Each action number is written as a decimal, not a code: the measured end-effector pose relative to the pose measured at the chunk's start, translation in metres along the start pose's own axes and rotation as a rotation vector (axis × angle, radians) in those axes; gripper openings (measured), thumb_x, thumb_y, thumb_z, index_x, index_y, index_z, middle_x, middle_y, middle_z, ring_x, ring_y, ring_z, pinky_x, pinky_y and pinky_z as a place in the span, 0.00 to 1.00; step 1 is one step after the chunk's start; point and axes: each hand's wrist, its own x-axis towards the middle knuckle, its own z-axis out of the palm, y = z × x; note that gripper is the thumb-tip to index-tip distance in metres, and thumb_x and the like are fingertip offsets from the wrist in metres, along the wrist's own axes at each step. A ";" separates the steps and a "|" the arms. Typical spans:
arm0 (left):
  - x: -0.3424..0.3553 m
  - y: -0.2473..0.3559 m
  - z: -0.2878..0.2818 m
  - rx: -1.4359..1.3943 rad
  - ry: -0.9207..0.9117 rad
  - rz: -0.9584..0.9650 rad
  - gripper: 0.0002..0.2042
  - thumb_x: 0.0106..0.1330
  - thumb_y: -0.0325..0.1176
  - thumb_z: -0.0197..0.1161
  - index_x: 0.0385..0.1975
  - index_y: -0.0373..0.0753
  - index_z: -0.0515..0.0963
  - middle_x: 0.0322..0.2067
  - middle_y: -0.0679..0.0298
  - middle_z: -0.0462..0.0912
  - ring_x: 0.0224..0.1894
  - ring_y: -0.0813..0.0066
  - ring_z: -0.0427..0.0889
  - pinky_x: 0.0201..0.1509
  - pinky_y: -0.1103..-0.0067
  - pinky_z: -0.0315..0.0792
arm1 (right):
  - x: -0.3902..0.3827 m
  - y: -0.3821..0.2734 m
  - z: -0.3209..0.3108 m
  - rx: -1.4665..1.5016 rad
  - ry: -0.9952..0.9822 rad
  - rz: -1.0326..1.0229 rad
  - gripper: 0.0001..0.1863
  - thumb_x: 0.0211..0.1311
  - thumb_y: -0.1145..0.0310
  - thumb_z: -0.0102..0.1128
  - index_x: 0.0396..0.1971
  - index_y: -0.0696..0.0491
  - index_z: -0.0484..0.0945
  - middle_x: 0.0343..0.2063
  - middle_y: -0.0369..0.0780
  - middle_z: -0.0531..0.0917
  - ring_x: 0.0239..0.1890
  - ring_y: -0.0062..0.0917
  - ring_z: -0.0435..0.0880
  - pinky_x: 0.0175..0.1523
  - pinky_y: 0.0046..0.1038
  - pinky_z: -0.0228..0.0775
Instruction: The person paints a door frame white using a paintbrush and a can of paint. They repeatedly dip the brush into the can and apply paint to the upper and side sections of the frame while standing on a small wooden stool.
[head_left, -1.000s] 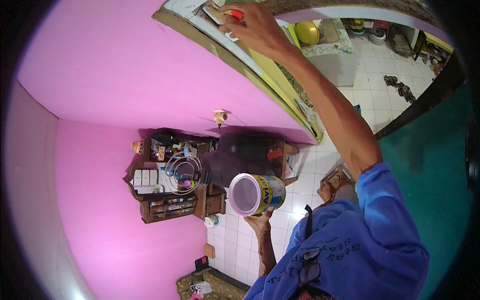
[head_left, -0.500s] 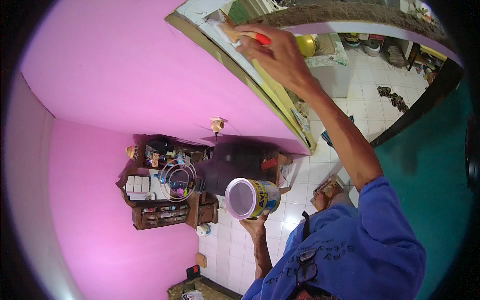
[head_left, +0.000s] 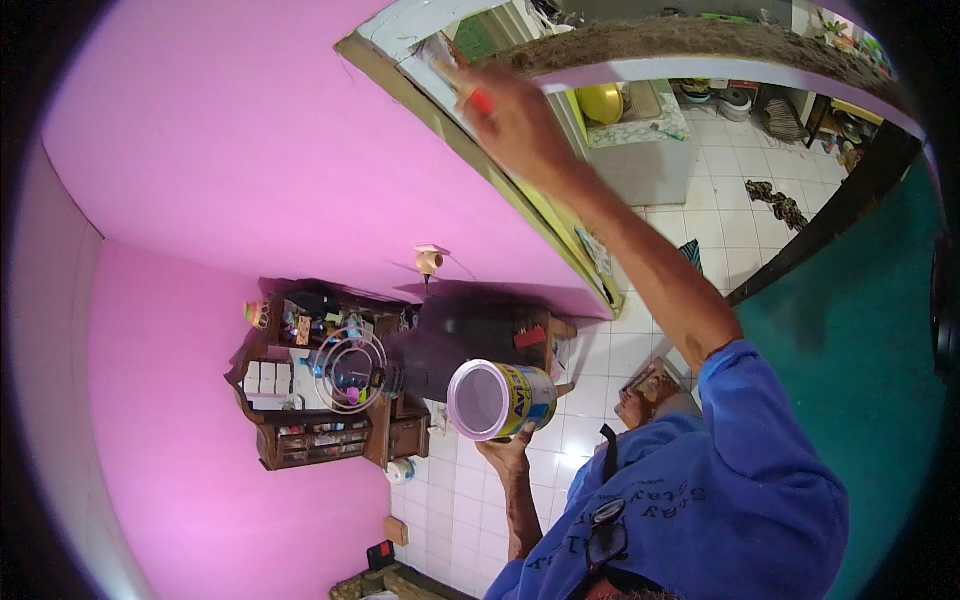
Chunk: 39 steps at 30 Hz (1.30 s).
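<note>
My right hand (head_left: 525, 130), slightly smeared by motion, is closed round a paintbrush (head_left: 450, 68) whose red handle end shows by the fingers. The bristles touch the white-painted door frame (head_left: 405, 35) near its upper corner. Lower down, my left hand (head_left: 508, 458) holds a paint can (head_left: 530, 395) from beneath and the side. It is tilted, with its open mouth turned to the left of the picture. Pale lilac-grey paint coats the inside and rim; how full it is I cannot tell.
A pink wall (head_left: 220, 150) borders the frame. Beyond the opening are a counter (head_left: 645, 170) with a yellow basin (head_left: 600, 103) and a dark cloth (head_left: 778, 203) on white tiles. A wooden cabinet (head_left: 315, 447), a fan (head_left: 350, 370) and a lamp socket (head_left: 428, 262) are lower left. A teal surface (head_left: 850, 400) stands right.
My right hand and the brush have shifted slightly left and down in the picture, still along the frame. The view has moved a little; my left hand keeps hold of the can.
</note>
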 end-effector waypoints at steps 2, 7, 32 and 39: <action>-0.003 -0.001 -0.005 0.021 0.035 0.009 0.48 0.41 0.33 0.86 0.65 0.29 0.67 0.56 0.51 0.78 0.57 0.59 0.81 0.66 0.63 0.75 | -0.015 -0.038 -0.010 0.073 -0.146 0.065 0.22 0.66 0.79 0.61 0.61 0.53 0.79 0.35 0.46 0.83 0.34 0.31 0.83 0.41 0.32 0.75; -0.001 0.000 -0.005 0.035 -0.004 0.005 0.47 0.40 0.31 0.86 0.64 0.29 0.68 0.55 0.51 0.78 0.57 0.59 0.80 0.66 0.63 0.74 | -0.011 -0.022 -0.026 0.052 -0.017 -0.009 0.24 0.65 0.80 0.62 0.61 0.52 0.79 0.33 0.46 0.82 0.31 0.29 0.82 0.37 0.31 0.74; 0.000 0.012 0.006 0.072 0.028 0.039 0.44 0.40 0.33 0.85 0.61 0.28 0.71 0.52 0.52 0.81 0.53 0.62 0.82 0.64 0.66 0.75 | -0.009 -0.032 -0.017 0.175 -0.122 0.037 0.21 0.64 0.79 0.60 0.57 0.56 0.81 0.37 0.48 0.84 0.33 0.34 0.86 0.37 0.34 0.77; 0.004 0.010 0.010 0.025 0.016 0.081 0.44 0.40 0.34 0.86 0.61 0.28 0.71 0.52 0.52 0.81 0.52 0.62 0.83 0.64 0.66 0.75 | 0.033 0.026 0.005 -0.099 0.015 0.021 0.19 0.68 0.74 0.59 0.57 0.61 0.79 0.36 0.48 0.88 0.33 0.33 0.89 0.41 0.31 0.81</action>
